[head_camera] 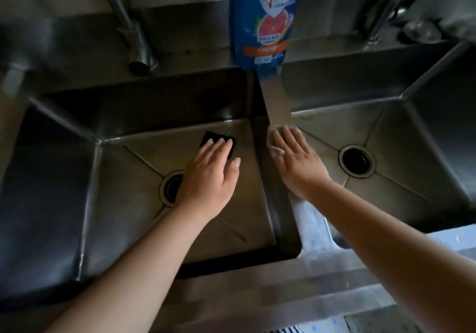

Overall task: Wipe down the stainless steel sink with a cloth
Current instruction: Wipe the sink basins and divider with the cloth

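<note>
We press dark cloth (219,144) flat on left sink (123,168) floor under straight left hand (210,175) fingers; right hand (296,162) relaxed on divider, grasping nothing. Risk: cloth slips from ungripped fingers, slides toward drain (172,188); detergent bottle (268,18) could topple

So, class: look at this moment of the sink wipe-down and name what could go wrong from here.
The left hand presses the dark cloth with flat fingers only, so it may slip out mid-stroke. The right hand leans on the divider, which looks wet; it could slide. The detergent bottle stands at the divider's far end and might get knocked into a basin.
</note>
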### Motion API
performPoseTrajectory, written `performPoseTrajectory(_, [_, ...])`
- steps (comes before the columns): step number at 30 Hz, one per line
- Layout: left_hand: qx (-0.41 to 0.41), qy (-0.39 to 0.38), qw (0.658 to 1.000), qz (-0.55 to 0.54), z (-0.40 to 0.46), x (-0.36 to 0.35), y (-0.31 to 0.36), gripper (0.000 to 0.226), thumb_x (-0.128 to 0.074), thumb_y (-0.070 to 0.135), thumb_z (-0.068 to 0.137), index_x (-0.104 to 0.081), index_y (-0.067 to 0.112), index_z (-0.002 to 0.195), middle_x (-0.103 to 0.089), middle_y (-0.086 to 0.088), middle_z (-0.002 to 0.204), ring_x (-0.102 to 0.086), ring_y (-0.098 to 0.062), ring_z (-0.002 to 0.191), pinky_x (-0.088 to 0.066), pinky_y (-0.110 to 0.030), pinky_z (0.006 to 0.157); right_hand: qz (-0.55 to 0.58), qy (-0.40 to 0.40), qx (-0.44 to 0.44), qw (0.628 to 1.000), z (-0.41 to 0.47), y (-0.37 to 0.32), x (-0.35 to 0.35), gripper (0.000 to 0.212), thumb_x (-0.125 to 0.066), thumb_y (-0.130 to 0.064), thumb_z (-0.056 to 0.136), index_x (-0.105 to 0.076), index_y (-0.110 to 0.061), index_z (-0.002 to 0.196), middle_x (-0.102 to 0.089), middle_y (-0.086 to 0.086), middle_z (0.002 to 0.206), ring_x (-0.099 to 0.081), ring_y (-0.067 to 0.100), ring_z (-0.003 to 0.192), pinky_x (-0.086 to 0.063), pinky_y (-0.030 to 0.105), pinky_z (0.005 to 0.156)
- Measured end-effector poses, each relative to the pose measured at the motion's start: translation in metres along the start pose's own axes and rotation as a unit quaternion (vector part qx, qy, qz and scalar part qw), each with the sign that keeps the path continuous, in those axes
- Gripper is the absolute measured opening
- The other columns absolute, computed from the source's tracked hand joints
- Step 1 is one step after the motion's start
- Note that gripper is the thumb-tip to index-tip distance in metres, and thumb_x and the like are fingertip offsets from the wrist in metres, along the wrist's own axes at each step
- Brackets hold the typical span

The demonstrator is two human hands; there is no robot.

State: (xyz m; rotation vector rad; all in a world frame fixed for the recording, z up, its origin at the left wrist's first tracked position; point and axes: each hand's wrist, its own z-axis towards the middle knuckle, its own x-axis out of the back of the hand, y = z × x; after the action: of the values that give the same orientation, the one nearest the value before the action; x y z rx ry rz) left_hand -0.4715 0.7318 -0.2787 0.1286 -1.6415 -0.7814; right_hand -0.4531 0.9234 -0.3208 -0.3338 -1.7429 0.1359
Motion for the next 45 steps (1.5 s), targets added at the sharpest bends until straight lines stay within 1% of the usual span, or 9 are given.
performPoseTrajectory(5, [0.009, 0.000, 1.000, 0.016, 0.036, -0.004, -0.002, 0.047, -0.035, 0.033, 0.096, -0.033, 0.014, 0.140, -0.032, -0.005, 0.149, -0.020, -0.019, 0.139, -0.009, -0.024, 0.109, 0.022, -0.007, -0.063, 0.998, 0.058, -0.012, 0.010, 0.053, -0.014, -0.035, 0.101, 0.006, -0.023, 0.149, 0.012, 0.000, 0.158, 0.015, 0.021, 0.144, 0.006, 0.036, 0.116])
performPoseTrajectory(12, [0.008, -0.016, 1.000, 0.001, 0.082, -0.019, -0.006, 0.048, -0.032, 0.037, 0.096, -0.029, 0.020, 0.142, -0.028, 0.000, 0.151, -0.016, -0.014, 0.140, -0.008, -0.022, 0.104, -0.050, 0.016, 0.039, 0.998, 0.043, -0.006, 0.001, 0.051, -0.012, -0.041, 0.100, 0.007, -0.026, 0.145, 0.011, -0.003, 0.157, 0.022, 0.014, 0.139, 0.018, 0.029, 0.108])
performPoseTrajectory(19, [0.022, 0.006, 0.999, -0.040, 0.102, -0.028, -0.015, 0.047, -0.032, 0.037, 0.096, -0.032, 0.023, 0.140, -0.029, 0.002, 0.150, -0.017, -0.011, 0.139, -0.011, -0.022, 0.104, 0.010, 0.016, -0.083, 0.996, 0.112, -0.021, 0.005, 0.056, -0.013, -0.041, 0.100, 0.013, -0.024, 0.147, 0.015, -0.001, 0.157, 0.019, 0.021, 0.142, 0.009, 0.038, 0.112])
performPoseTrajectory(26, [0.020, 0.041, 0.995, -0.092, 0.103, -0.024, -0.024, 0.043, -0.037, 0.031, 0.096, -0.040, 0.018, 0.136, -0.039, -0.003, 0.144, -0.027, -0.005, 0.130, -0.019, -0.022, 0.103, -0.073, 0.017, 0.104, 0.992, 0.073, -0.009, 0.008, 0.052, -0.011, -0.041, 0.098, -0.014, -0.026, 0.148, 0.000, -0.003, 0.159, 0.011, 0.018, 0.145, 0.012, 0.036, 0.113])
performPoseTrajectory(29, [0.004, 0.038, 0.993, -0.112, 0.105, -0.029, -0.021, 0.042, -0.037, 0.033, 0.096, -0.041, 0.021, 0.136, -0.039, -0.001, 0.143, -0.022, 0.005, 0.119, -0.020, -0.021, 0.102, -0.010, -0.001, 0.047, 0.999, 0.063, 0.002, 0.013, 0.051, -0.012, -0.043, 0.099, -0.003, -0.031, 0.148, 0.008, -0.005, 0.158, 0.023, 0.008, 0.136, 0.016, 0.029, 0.108])
performPoseTrajectory(35, [0.037, 0.052, 0.987, -0.149, 0.107, -0.029, -0.029, 0.043, -0.036, 0.039, 0.095, -0.040, 0.027, 0.136, -0.039, 0.004, 0.143, -0.026, 0.006, 0.118, -0.025, -0.021, 0.098, -0.028, 0.006, -0.054, 0.998, 0.137, -0.028, 0.012, 0.057, -0.015, -0.041, 0.100, 0.009, -0.023, 0.148, 0.016, 0.005, 0.157, 0.018, 0.024, 0.143, 0.012, 0.040, 0.109])
performPoseTrajectory(40, [0.032, 0.070, 0.989, -0.124, 0.099, -0.017, -0.038, 0.041, -0.038, 0.031, 0.096, -0.042, 0.018, 0.135, -0.042, -0.001, 0.141, -0.030, -0.003, 0.126, -0.024, -0.023, 0.102, -0.111, 0.010, 0.105, 0.988, 0.095, -0.011, 0.006, 0.050, -0.019, -0.039, 0.099, -0.015, -0.027, 0.148, 0.004, 0.000, 0.159, 0.014, 0.021, 0.144, 0.013, 0.037, 0.112])
performPoseTrajectory(42, [0.034, 0.067, 0.990, -0.123, 0.097, -0.011, -0.039, 0.041, -0.037, 0.030, 0.096, -0.042, 0.019, 0.135, -0.041, -0.001, 0.142, -0.030, -0.006, 0.130, -0.023, -0.024, 0.104, -0.082, -0.012, 0.136, 0.987, 0.079, 0.004, 0.010, 0.046, -0.019, -0.039, 0.100, -0.007, -0.033, 0.144, 0.005, -0.005, 0.158, 0.023, 0.010, 0.138, 0.020, 0.028, 0.108])
performPoseTrajectory(45, [0.071, 0.052, 0.987, -0.135, 0.097, -0.002, -0.042, 0.043, -0.035, 0.033, 0.096, -0.038, 0.022, 0.137, -0.035, 0.001, 0.146, -0.025, -0.011, 0.136, -0.020, -0.026, 0.107, 0.038, -0.031, 0.034, 0.998, 0.082, 0.004, 0.021, 0.048, -0.017, -0.040, 0.100, 0.002, -0.036, 0.143, 0.012, -0.004, 0.157, 0.024, 0.003, 0.132, 0.016, 0.023, 0.107])
